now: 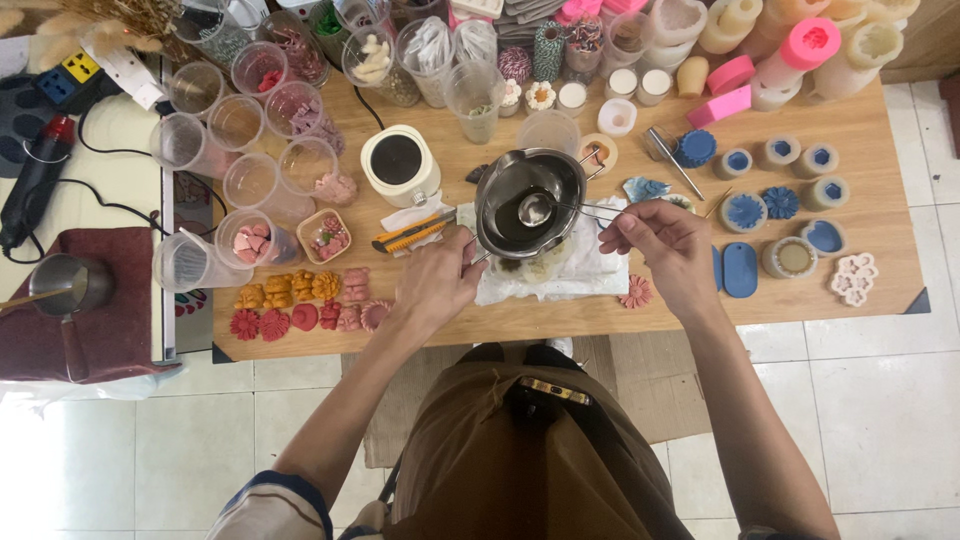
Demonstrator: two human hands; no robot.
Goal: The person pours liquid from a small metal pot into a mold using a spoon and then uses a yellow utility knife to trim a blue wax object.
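Note:
A small steel melting pot [530, 200] with dark liquid inside hovers over a white crumpled cloth [590, 270] on the wooden table [880, 140]. My left hand [437, 280] is shut on the pot's handle at its lower left. My right hand [668, 245] pinches the wire handle of a small metal spoon [536, 209] whose bowl sits in the liquid. A yellow utility knife [413, 232] lies just left of the pot.
Several clear plastic cups [255, 180] with wax bits crowd the left. A white melter [398, 163] stands behind the knife. Blue wax shapes in round moulds [745, 212] lie right; red and orange wax flowers [300, 300] lie near the front edge. Pink and cream silicone moulds [790, 50] line the back.

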